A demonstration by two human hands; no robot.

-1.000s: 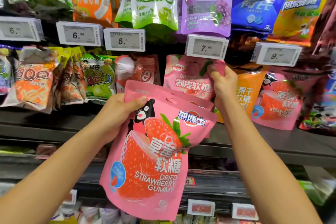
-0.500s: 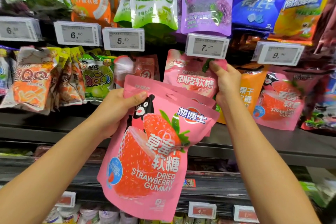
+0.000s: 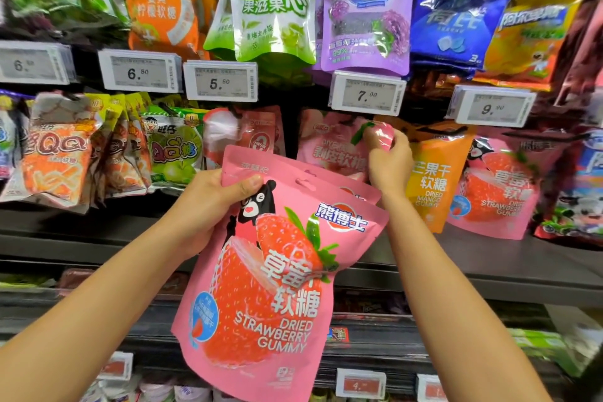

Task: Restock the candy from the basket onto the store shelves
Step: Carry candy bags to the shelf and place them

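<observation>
In front of the hanging candy display, the left hand (image 3: 208, 206) grips the upper left edge of a large glossy pink pouch of dried strawberry gummy (image 3: 267, 287), thumb pressed on its front; a second pink pouch (image 3: 352, 186) of the same kind shows just behind it, its top edge peeking out to the right. Both are held near, well short of the shelf. Farther in, the right hand (image 3: 388, 160) pinches the top corner of a pale pink peach gummy bag (image 3: 329, 153) hanging under the white 7.00 price tag (image 3: 367, 93). A second ago that hand gripped the same bag a little lower and to the right; it has since crept up and left along the bag's top, folding the corner over, which suggests it is straightening or re-seating the bag on its hook. The matching strawberry pouches on the shelf (image 3: 499, 186) hang far right, beyond an orange mango gummy pouch (image 3: 434, 179), so the held stock probably belongs there and is not yet placed. No basket is in view.
</observation>
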